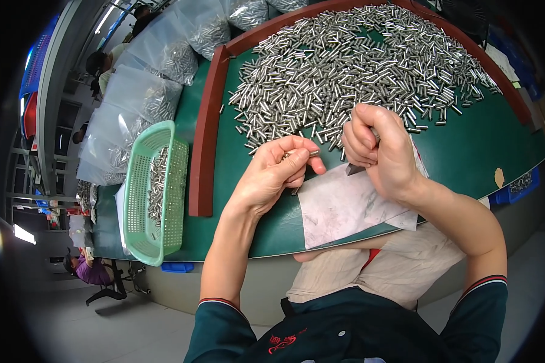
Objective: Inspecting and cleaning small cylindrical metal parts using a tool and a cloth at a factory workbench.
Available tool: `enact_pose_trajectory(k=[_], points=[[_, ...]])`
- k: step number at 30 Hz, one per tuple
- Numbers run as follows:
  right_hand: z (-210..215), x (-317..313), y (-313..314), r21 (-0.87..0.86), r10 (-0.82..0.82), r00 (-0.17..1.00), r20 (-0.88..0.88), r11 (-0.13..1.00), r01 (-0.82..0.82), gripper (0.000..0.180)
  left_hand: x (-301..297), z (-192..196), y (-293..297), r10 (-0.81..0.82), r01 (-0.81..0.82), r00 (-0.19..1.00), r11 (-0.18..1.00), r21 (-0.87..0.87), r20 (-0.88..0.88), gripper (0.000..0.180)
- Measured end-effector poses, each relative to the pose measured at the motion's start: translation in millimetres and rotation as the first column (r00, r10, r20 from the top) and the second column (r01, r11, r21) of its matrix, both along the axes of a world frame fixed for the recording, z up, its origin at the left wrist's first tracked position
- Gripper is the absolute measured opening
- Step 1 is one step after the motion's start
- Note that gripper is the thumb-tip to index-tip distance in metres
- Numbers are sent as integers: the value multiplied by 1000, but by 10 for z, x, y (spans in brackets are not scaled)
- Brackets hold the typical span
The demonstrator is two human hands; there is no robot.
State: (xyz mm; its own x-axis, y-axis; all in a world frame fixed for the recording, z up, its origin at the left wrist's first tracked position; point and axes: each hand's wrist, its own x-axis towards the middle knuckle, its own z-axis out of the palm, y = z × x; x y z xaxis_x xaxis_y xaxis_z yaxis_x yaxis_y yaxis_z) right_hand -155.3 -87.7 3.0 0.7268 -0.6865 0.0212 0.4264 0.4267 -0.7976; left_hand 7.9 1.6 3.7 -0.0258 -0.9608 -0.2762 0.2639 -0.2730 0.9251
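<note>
Over the near edge of a heap of small shiny metal pins (345, 78), my left hand (266, 175) pinches a pin (313, 153) between thumb and forefinger. More metal shows under its curled fingers. Close by on the right, my right hand (384, 148) is closed in a fist around a tool (353, 169). Only the tool's dark grey, angular end sticks out below the fist, and its kind is hidden. Beneath the right hand, a smudged whitish sheet of paper (330, 212) lies on the green tabletop (466, 148).
A dark red rail (206, 145) borders the heap. Left of it stands a light green plastic basket (177, 206) with pins inside. Clear bags of metal parts (163, 60) line the far left. A blue bin (515, 189) sits at the right edge. Other people work in the background left.
</note>
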Motion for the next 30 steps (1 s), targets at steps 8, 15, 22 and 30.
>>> enact_pose_trajectory(k=[8, 15, 22, 30], points=[[-40, -18, -25, 32, -26, 999, 29, 999, 25, 36, -221, 38, 31, -38, 107, 865, 988, -112, 500, 10], [-11, -7, 2, -5, -13, 1000, -2, 1000, 13, 37, -380, 6, 103, 86, 363, 339, 907, -215, 937, 9], [1, -22, -13, -12, -21, 1000, -10, 1000, 21, 38, -262, 242, 140, 118, 145, 268, 976, -162, 956, 17], [-8, 13, -3, -24, -16, 1000, -10, 1000, 15, 38, 15, 111, 178, -31, 202, 281, 979, -27, 959, 26]])
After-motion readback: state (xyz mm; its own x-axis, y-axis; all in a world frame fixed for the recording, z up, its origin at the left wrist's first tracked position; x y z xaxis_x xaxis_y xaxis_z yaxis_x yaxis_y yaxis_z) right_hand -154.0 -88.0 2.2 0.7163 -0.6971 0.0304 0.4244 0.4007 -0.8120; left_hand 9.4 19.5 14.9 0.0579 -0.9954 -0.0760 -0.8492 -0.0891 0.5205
